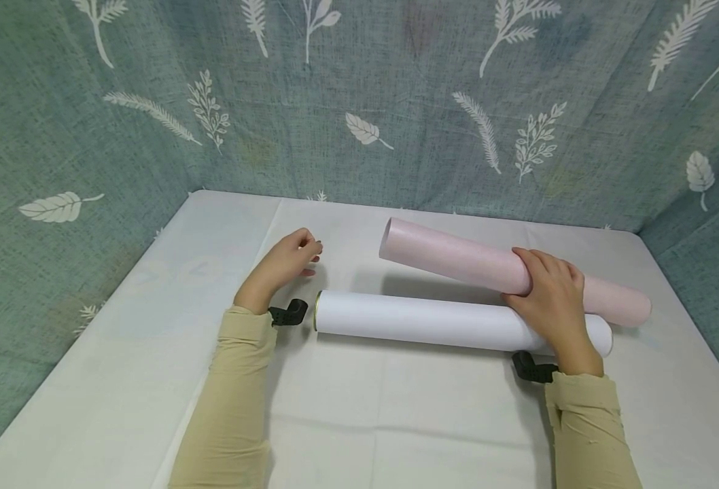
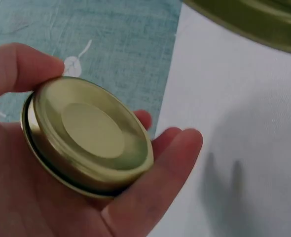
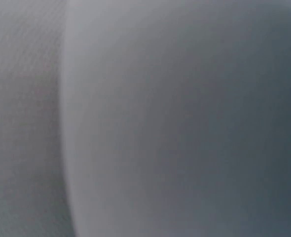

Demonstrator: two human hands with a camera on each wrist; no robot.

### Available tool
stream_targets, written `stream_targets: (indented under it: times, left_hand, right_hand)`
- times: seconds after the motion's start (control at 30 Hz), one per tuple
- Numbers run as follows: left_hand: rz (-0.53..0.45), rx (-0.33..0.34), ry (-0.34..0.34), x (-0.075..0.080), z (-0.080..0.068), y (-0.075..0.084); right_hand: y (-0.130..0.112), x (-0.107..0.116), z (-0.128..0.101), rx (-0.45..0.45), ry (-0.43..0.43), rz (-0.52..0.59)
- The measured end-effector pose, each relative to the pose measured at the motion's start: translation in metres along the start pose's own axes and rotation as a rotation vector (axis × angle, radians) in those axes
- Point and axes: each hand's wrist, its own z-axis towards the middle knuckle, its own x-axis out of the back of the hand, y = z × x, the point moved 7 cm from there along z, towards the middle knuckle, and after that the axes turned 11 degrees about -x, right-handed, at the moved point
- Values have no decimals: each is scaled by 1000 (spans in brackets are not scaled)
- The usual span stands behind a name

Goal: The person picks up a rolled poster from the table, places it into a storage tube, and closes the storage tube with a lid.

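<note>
My left hand (image 1: 281, 263) holds a round gold metal lid (image 2: 92, 132) by its edge, thumb on one side and fingers around the other. In the head view that lid is hidden by the hand. To the right lies a white cardboard tube (image 1: 414, 319), its left end ringed by a gold rim (image 2: 264, 22). My right hand (image 1: 552, 299) grips a pink paper roll (image 1: 451, 255) from above, reaching across the white tube. The roll slants behind the tube, its hollow left end raised off the table. Only a blurred pale curved surface, likely the white tube (image 3: 160, 118), fills the right wrist view.
A white cloth covers the table (image 1: 323, 407), with faint creases. Green-blue fabric (image 1: 396, 88) with white leaf prints hangs behind and along both sides. Black wrist mounts (image 1: 290, 312) sit at both cuffs, close to the white tube.
</note>
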Motion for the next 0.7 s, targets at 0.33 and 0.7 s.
stream_targets:
  times: [0.33,0.7]
  left_hand:
    - [-177,-14,6,-4,2,9]
    - [-323,-110,-37,-14,-2,47]
  right_hand:
    - [1,-1,0,6,1,-3]
    - [2,-1,0,12,3,0]
